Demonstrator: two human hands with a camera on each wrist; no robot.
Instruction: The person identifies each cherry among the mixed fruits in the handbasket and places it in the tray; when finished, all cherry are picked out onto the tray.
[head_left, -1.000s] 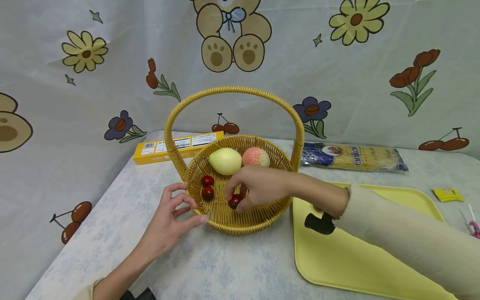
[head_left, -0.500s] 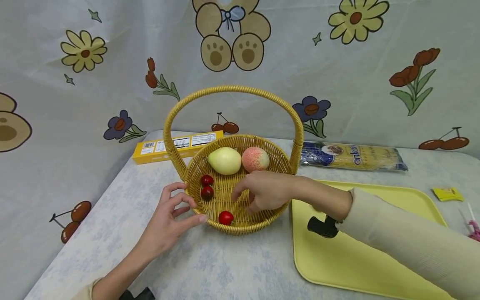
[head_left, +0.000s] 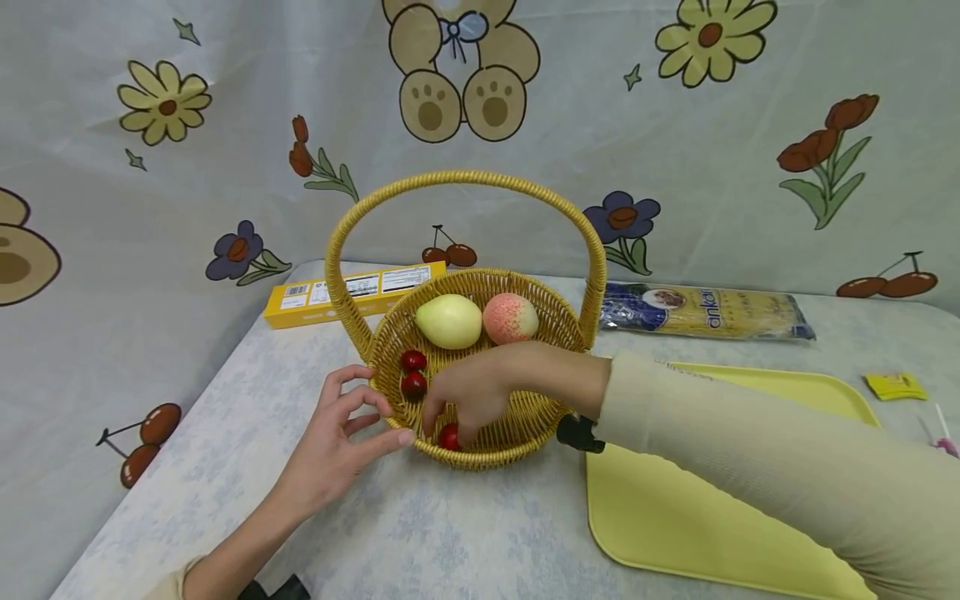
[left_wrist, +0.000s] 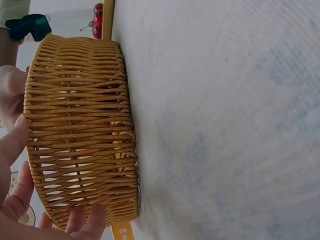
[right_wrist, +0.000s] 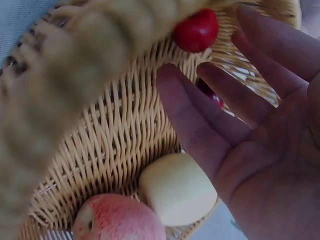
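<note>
A round wicker basket with a tall arched handle stands on the table. It holds a pale green pear, a pink speckled peach and several dark red cherries. My left hand rests against the basket's left front, thumb at the rim; in the left wrist view its fingertips touch the woven outer wall. My right hand reaches down inside, fingers spread on either side of a bright red cherry near the front rim. In the right wrist view that cherry shows between the parted fingers.
Right of the basket lies a yellow tray, partly under the right sleeve. Behind are a yellow box and a bag of noodles. A small yellow packet sits at the far right. A printed cloth hangs behind.
My right hand let go of a cherry, which came to lie at the basket's front. The hand then moved left and forward over it. My left hand stayed in place.
</note>
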